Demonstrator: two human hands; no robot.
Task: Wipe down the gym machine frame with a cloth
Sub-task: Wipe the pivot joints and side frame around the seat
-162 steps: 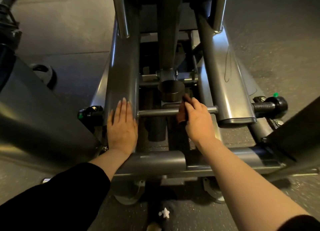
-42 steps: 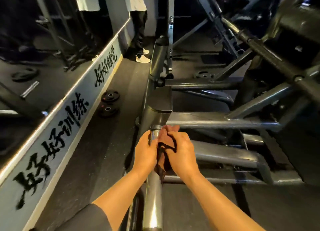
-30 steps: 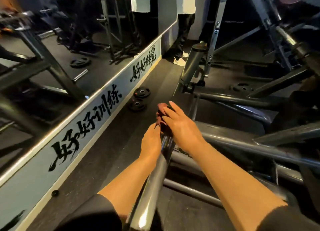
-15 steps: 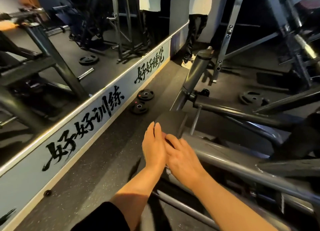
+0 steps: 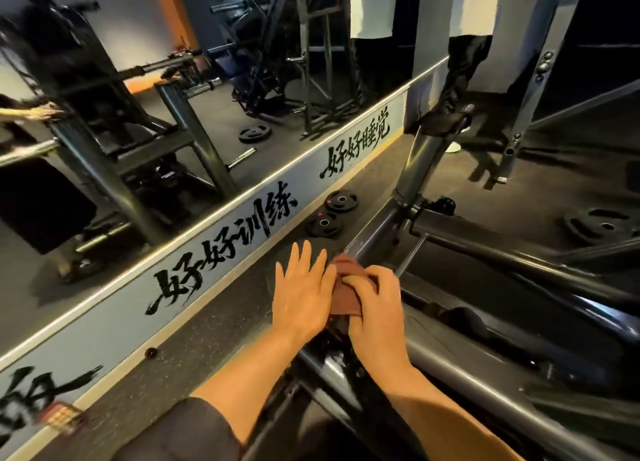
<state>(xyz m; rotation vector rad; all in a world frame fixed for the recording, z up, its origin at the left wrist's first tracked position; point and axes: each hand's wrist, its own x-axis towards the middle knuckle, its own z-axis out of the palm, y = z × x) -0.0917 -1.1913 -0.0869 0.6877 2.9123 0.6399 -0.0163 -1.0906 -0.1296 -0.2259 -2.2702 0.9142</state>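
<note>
A brown cloth (image 5: 344,289) lies bunched on top of the dark grey gym machine frame (image 5: 374,234), between my two hands. My right hand (image 5: 375,299) curls its fingers over the cloth and grips it against the frame. My left hand (image 5: 301,292) lies flat beside it with straight fingers, resting on the frame's left side and touching the cloth's edge. The frame's beam runs from under my hands up toward an upright post (image 5: 427,149). The part of the frame under my hands is hidden.
A mirrored wall with a lettered base strip (image 5: 221,253) runs along the left. Two black weight plates (image 5: 332,213) lie on the floor by it, another plate (image 5: 597,225) to the right. More frame tubes (image 5: 519,260) cross on the right. A person's legs (image 5: 460,62) stand beyond.
Both hands have slid forward along the frame together. The cloth now shows between them, and my right hand's fingers have curled over it. The view has tilted up slightly.
</note>
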